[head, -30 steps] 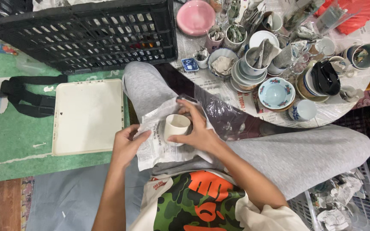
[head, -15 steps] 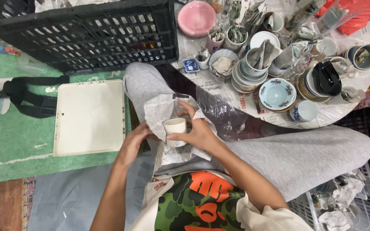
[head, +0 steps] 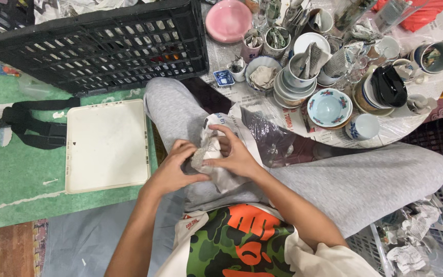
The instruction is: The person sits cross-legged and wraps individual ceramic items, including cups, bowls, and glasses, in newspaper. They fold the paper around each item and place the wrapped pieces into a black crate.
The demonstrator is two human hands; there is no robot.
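I sit cross-legged in grey trousers. Over my lap, both hands close on a small cup wrapped in newspaper (head: 207, 150). My left hand (head: 174, 166) grips the bundle from the left and below. My right hand (head: 236, 155) presses the paper against it from the right, fingers bent over the top. The cup itself is hidden under the paper. A loose end of the sheet (head: 232, 179) hangs down onto my thigh.
A low round table (head: 303, 128) covered in newspaper holds several bowls, cups and plates, among them a pink plate (head: 228, 19) and a blue-rimmed bowl (head: 329, 107). A black plastic crate (head: 98, 43) stands ahead, a white tray lid (head: 106, 146) lies left, a wire basket (head: 426, 241) right.
The white cup, visible before between my hands, is now covered by the newspaper. My left hand has moved in and folded the paper over it.
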